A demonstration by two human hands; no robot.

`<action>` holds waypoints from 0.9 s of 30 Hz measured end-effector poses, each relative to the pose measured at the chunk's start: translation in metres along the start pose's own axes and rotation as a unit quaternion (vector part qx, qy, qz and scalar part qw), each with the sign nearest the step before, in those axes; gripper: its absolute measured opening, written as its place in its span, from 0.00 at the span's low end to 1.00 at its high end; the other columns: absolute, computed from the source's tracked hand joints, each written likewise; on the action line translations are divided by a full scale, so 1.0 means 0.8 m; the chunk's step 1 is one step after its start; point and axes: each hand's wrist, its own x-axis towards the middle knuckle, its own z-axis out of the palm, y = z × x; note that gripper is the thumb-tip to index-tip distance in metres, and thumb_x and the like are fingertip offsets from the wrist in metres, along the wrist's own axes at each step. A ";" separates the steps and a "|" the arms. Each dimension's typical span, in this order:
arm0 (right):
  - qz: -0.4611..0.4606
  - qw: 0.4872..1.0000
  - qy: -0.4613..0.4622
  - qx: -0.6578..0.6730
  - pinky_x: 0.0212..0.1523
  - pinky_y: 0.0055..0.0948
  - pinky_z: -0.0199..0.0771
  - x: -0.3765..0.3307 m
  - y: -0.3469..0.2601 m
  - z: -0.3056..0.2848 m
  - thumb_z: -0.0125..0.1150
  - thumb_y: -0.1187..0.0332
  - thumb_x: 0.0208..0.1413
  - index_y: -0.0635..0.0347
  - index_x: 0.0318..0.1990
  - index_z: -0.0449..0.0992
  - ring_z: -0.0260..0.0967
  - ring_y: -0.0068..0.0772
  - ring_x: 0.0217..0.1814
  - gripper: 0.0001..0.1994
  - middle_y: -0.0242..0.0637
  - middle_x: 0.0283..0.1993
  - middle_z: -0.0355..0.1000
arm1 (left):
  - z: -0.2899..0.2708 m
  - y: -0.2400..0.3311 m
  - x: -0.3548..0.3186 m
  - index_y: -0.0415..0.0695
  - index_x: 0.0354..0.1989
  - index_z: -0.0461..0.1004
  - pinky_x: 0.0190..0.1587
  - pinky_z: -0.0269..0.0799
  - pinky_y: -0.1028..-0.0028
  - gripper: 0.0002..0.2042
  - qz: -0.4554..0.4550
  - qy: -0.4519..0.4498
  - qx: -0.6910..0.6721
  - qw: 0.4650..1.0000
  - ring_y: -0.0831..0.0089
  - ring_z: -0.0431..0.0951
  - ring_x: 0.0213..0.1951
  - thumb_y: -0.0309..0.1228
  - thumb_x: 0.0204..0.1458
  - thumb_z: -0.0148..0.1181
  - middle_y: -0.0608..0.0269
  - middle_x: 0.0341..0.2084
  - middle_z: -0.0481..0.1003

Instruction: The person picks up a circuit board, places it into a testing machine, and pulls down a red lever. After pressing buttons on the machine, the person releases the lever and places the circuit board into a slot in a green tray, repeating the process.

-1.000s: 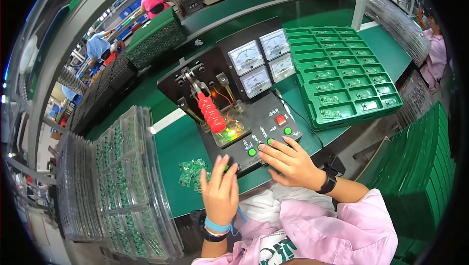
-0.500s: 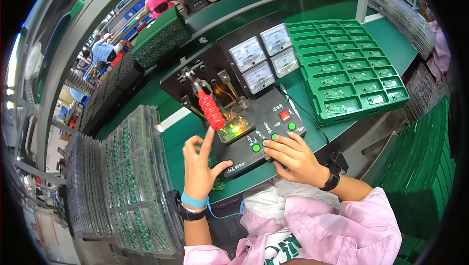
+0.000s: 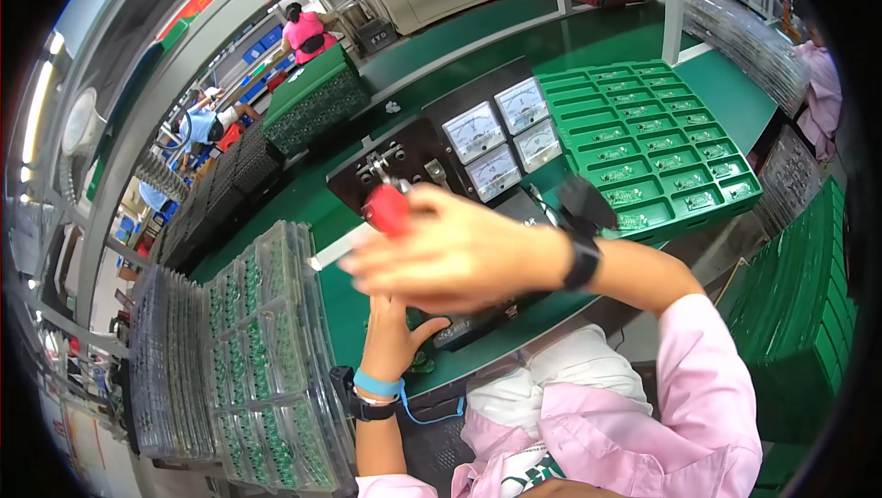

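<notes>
Blurred by motion, my right hand reaches across the black test box to the red lever handle of its clamp. The handle lies against the thumb side of this hand; whether the fingers are wrapped round it cannot be made out. Beneath it is my left hand, its thumb stretched out at the box's front left edge and its fingers mostly hidden. My right hand also covers the box's buttons and the lit spot under the clamp. Several white dial meters stand at the back of the box.
A green compartment tray with small circuit boards lies to the right. Clear plastic trays holding green boards are stacked at left. More green trays stand at the right. Farther back are black stacked trays and a person in pink.
My right hand has moved left from the green buttons to the red handle. The handle now looks shorter and blurred. My left index finger has gone from beside the handle's end to behind my right hand.
</notes>
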 end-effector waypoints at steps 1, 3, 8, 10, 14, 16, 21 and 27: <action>-0.040 0.996 0.061 -0.046 0.56 0.43 0.66 0.026 0.023 -0.002 0.67 0.63 0.49 0.58 0.54 0.71 0.70 0.39 0.55 0.24 0.37 0.55 0.72 | 0.003 0.006 -0.001 0.48 0.65 0.60 0.52 0.65 0.60 0.44 0.010 0.003 -0.007 1.000 0.52 0.68 0.48 0.36 0.35 0.76 0.51 0.46 0.67; 0.015 0.996 0.092 0.004 0.59 0.43 0.64 0.047 0.076 0.003 0.65 0.65 0.51 0.60 0.56 0.70 0.70 0.42 0.56 0.25 0.41 0.56 0.71 | 0.007 0.031 0.005 0.43 0.63 0.63 0.52 0.65 0.61 0.41 -0.085 0.037 -0.060 0.994 0.51 0.68 0.49 0.34 0.37 0.76 0.51 0.45 0.68; 0.117 0.962 0.228 0.092 0.50 0.39 0.70 0.037 0.066 0.050 0.61 0.66 0.54 0.61 0.53 0.71 0.71 0.46 0.51 0.20 0.48 0.48 0.72 | -0.004 0.016 -0.064 0.36 0.46 0.75 0.51 0.66 0.62 0.15 -0.179 0.013 -0.031 0.983 0.51 0.70 0.48 0.23 0.49 0.63 0.51 0.43 0.69; 0.035 0.993 0.108 0.000 0.40 0.38 0.72 -0.009 0.029 0.029 0.60 0.67 0.53 0.61 0.47 0.73 0.73 0.43 0.42 0.14 0.46 0.38 0.73 | 0.003 0.010 -0.088 0.35 0.41 0.76 0.50 0.68 0.62 0.09 -0.194 -0.002 -0.005 0.981 0.51 0.74 0.45 0.18 0.51 0.57 0.50 0.42 0.73; 0.090 0.963 -0.248 -0.043 0.21 0.34 0.67 -0.098 -0.019 0.018 0.61 0.67 0.47 0.60 0.33 0.75 0.72 0.34 0.23 0.08 0.34 0.19 0.70 | 0.012 0.016 -0.109 0.39 0.49 0.75 0.58 0.62 0.57 0.12 -0.147 -0.041 -0.012 0.988 0.46 0.68 0.54 0.28 0.58 0.55 0.46 0.52 0.71; 0.117 0.959 -0.200 -0.163 0.15 0.32 0.63 -0.120 -0.013 0.040 0.61 0.67 0.43 0.59 0.25 0.76 0.69 0.33 0.17 0.06 0.31 0.13 0.67 | 0.009 0.027 -0.108 0.40 0.49 0.75 0.57 0.62 0.58 0.12 -0.123 -0.036 -0.010 0.992 0.47 0.68 0.53 0.28 0.58 0.55 0.46 0.49 0.72; 0.092 0.950 -0.267 -0.135 0.19 0.33 0.68 -0.101 -0.014 0.047 0.61 0.66 0.39 0.59 0.17 0.75 0.73 0.36 0.22 0.08 0.34 0.17 0.71 | 0.011 0.026 -0.112 0.41 0.49 0.75 0.56 0.64 0.58 0.12 -0.140 -0.046 0.011 0.989 0.48 0.69 0.51 0.28 0.58 0.55 0.47 0.47 0.73; 0.080 0.957 -0.228 -0.159 0.18 0.33 0.67 -0.109 -0.013 0.064 0.61 0.67 0.38 0.61 0.17 0.75 0.73 0.37 0.22 0.07 0.34 0.17 0.71 | 0.015 0.018 -0.111 0.42 0.49 0.76 0.55 0.64 0.58 0.12 -0.151 -0.044 0.030 0.987 0.47 0.69 0.50 0.27 0.57 0.55 0.48 0.47 0.73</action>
